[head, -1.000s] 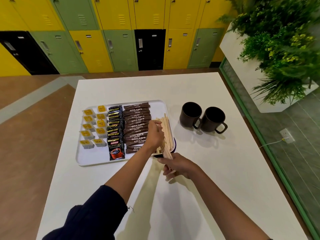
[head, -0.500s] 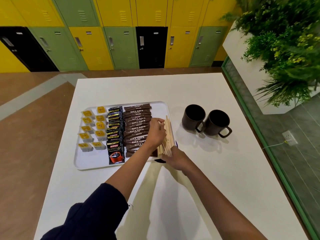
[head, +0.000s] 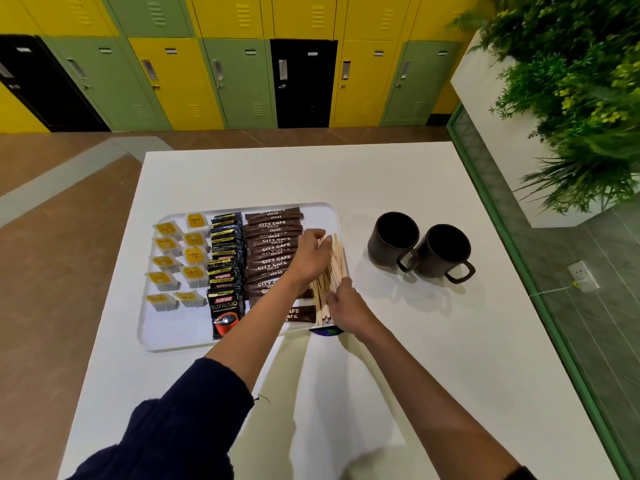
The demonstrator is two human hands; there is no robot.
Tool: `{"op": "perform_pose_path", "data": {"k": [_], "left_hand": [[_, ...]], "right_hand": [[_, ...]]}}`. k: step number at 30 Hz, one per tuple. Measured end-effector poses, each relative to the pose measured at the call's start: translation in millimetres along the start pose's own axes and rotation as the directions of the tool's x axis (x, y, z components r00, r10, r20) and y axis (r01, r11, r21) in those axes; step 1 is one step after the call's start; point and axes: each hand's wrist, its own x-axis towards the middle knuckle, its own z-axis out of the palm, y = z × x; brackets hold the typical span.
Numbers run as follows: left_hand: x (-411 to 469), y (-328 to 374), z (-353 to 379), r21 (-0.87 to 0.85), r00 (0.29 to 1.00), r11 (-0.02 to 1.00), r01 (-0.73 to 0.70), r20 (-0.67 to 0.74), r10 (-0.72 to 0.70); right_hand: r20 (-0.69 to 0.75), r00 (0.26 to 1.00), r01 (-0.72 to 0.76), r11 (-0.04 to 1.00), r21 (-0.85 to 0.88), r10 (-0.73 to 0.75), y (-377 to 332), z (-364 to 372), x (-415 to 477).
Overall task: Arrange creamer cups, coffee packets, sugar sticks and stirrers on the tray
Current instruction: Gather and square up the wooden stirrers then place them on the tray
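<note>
A white square table (head: 398, 341) bears a white rounded plastic tray (head: 173, 337), with dark brown mugs (head: 419, 247) to the tray's right. At the tray's right edge (beside brown sugar sticks (head: 273, 237)) the left hand (head: 310, 258) curls over pale wooden stirrers (head: 337, 261) and the right hand (head: 348, 308) pinches their near ends.

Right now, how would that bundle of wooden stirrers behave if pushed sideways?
The wooden stirrers look thin, flat and loose, so they'd probably fan apart rather than roll. They lie straight, so likely stiff and light. The left hand and right hand touch them towards opposite ends, suggesting they scatter easily.
</note>
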Motion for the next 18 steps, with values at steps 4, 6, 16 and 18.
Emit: {"op": "perform_pose_path", "data": {"k": [4,6,16,18], "left_hand": [[-7.4,-16.4,-2.7,0.163,0.994,0.986,-0.019,-0.106,0.037],[-14.1,-24.9,0.1,0.218,0.985,0.976,-0.019,-0.164,0.056],[-25.9,-31.0,9.4,0.252,0.976,0.967,-0.038,-0.198,0.090],[-25.1,-29.4,8.9,0.270,0.977,0.962,-0.035,-0.195,0.090]], "right_hand": [[-0.101,0.989,-0.109,0.994,-0.017,0.107,-0.7,5.0,15.5],[-0.152,0.980,-0.133,0.991,-0.032,0.127,-3.4,9.2,20.6],[-0.272,0.960,-0.113,0.984,-0.139,0.072,-10.1,20.5,20.7],[-0.277,0.960,-0.103,0.979,-0.177,0.051,-9.2,21.2,19.7]]}}
